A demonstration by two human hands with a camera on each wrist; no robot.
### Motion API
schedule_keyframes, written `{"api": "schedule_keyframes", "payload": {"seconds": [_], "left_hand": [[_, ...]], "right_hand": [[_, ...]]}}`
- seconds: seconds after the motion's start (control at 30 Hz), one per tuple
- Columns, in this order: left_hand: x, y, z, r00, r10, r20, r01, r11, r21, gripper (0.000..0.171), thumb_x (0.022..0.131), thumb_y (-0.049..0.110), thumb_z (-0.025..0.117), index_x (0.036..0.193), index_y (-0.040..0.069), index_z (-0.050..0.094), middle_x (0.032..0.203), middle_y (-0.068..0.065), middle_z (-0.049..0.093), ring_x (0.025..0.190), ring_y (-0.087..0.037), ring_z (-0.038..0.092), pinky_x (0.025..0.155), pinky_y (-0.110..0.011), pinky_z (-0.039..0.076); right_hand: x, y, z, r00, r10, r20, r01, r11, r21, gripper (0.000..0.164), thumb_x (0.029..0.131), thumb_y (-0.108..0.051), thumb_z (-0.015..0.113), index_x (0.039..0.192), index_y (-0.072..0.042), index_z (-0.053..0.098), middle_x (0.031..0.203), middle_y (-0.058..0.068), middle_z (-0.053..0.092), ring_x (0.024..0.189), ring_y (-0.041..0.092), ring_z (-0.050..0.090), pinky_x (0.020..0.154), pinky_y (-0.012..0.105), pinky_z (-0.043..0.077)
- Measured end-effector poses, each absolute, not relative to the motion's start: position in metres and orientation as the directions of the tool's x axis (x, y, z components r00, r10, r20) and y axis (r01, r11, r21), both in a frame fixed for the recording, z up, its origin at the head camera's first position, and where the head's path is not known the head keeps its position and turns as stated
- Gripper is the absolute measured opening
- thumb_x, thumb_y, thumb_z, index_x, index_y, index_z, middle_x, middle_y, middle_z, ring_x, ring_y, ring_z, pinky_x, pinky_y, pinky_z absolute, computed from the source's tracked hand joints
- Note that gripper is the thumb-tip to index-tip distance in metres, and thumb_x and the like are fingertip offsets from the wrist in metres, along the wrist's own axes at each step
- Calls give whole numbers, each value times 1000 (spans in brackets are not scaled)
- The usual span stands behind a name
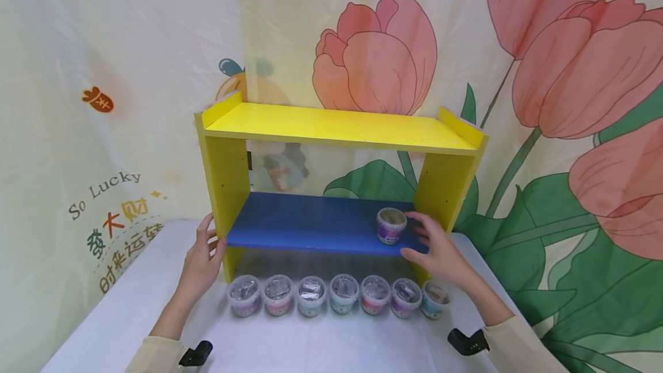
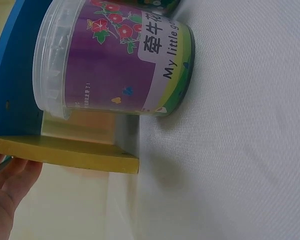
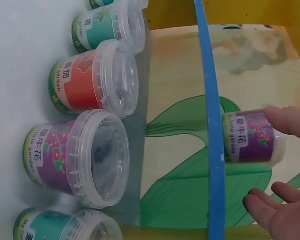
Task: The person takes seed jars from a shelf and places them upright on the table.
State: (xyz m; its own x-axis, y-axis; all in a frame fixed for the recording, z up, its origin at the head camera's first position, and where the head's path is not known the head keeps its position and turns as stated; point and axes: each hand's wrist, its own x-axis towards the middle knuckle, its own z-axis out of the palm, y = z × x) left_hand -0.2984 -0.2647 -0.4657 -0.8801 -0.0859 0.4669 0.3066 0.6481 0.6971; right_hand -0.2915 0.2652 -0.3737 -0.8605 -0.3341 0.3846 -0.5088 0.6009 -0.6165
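A two-tier shelf has a yellow top board, yellow sides and a blue middle board. My left hand rests against the outer face of its left side panel. On the right of the blue board stands an upright purple-labelled plastic tub with a clear lid. My right hand is beside this tub, thumb and fingers spread apart. In the right wrist view the fingers are clear of the tub, while another digit overlaps its lid; contact there is unclear.
Several lidded tubs stand in a row along the shelf's front, among them a purple one, a red one and a teal one. White cloth covers the table. A printed curtain hangs behind.
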Motion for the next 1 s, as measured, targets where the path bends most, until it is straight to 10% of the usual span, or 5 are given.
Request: {"api": "schedule_keyframes", "payload": {"seconds": [0.8, 1.0], "left_hand": [[-298, -266, -468, -879, -92, 468, 303, 649, 698, 77, 114, 21, 50, 168, 41, 0, 150, -37, 48, 125, -60, 61, 95, -66, 55], [-300, -265, -467, -878, -92, 469, 303, 651, 696, 77, 114, 21, 50, 168, 42, -1, 151, -37, 47, 126, -59, 61, 95, -65, 55]], "right_hand": [[-342, 247, -391, -858, -373, 354, -496, 420, -760, 82, 94, -10, 81, 160, -8, 32, 152, 19, 44, 141, 48, 51, 117, 67, 40], [-347, 245, -395, -838, -396, 375, -520, 368, -771, 83, 93, -7, 82, 160, -7, 33, 147, 19, 50, 128, 41, 61, 108, 48, 56]]}}
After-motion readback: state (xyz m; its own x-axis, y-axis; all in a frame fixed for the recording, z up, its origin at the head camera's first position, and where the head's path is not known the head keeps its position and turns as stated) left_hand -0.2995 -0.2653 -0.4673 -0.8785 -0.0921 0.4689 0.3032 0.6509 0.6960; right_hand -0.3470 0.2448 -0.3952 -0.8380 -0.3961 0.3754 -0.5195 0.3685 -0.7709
